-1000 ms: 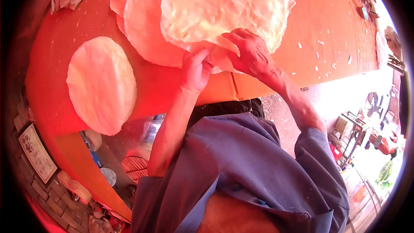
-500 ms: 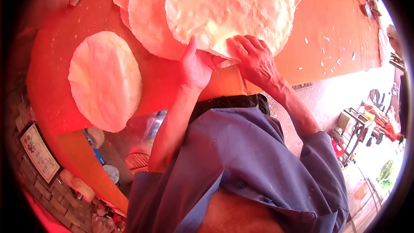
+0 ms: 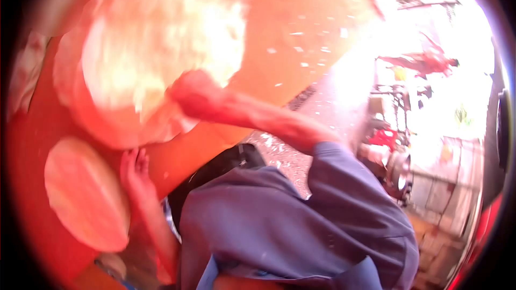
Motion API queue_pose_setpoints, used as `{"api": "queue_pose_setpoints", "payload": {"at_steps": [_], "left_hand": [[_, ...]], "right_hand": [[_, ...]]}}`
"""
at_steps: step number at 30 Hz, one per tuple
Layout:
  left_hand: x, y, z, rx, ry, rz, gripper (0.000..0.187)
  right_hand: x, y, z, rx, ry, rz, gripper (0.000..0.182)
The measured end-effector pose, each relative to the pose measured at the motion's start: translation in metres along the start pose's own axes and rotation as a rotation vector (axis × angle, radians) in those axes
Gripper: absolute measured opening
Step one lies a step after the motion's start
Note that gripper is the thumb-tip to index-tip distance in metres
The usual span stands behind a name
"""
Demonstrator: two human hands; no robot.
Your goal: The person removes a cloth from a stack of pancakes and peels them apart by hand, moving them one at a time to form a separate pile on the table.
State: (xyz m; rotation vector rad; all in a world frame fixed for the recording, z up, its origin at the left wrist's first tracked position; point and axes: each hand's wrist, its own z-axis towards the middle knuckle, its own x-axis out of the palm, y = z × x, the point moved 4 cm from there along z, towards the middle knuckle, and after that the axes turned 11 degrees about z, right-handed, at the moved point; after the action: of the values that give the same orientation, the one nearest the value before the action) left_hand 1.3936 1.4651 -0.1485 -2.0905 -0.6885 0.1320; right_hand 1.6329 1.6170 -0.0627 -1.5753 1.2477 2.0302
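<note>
Large, thin, round sheets like flatbreads [image 3: 161, 37] lie in an overlapping stack on the orange-red table at upper left. My right hand [image 3: 196, 94] is on the near right part of the top sheet, its arm reaching in from the right. Motion blur smears its fingers, so any grip on the sheet cannot be made out. Just below the stack's near edge is my left hand [image 3: 137, 172], fingers stretched out and holding nothing. A separate single flatbread [image 3: 86, 196] lies to the left of that hand, close to the table's near edge.
White flakes [image 3: 301, 48] are scattered over the table surface [image 3: 269, 0]. Beyond its right edge is a brightly lit floor, with red and metal equipment [image 3: 389, 145] and a reddish, person-like figure [image 3: 430, 62]. Pale cloth [image 3: 27, 75] hangs at far left.
The view has swung right, so the table sits further left. Both hands were together at the stack's near edge; my left hand has come away and my right hand is further onto the sheet.
</note>
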Motion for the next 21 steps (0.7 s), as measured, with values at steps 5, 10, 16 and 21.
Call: {"api": "queue_pose_setpoints", "payload": {"at_steps": [5, 10, 16, 21], "left_hand": [[0.008, -0.008, 0.011, 0.057, 0.122, -0.118, 0.032], [0.012, -0.004, 0.029, -0.035, 0.164, -0.067, 0.041], [0.046, -0.018, 0.030, -0.020, 0.301, -0.143, 0.040], [0.068, -0.068, 0.026, 0.259, 0.431, -0.235, 0.034]], "right_hand": [[-0.058, -0.016, 0.002, 0.000, -0.244, 0.132, 0.006], [-0.140, 0.040, -0.010, -0.127, -0.693, -0.051, 0.010], [-0.029, -0.026, -0.001, 0.167, -0.270, 0.198, 0.006], [-0.144, 0.008, 0.018, -0.171, -0.840, -0.037, 0.009]]}}
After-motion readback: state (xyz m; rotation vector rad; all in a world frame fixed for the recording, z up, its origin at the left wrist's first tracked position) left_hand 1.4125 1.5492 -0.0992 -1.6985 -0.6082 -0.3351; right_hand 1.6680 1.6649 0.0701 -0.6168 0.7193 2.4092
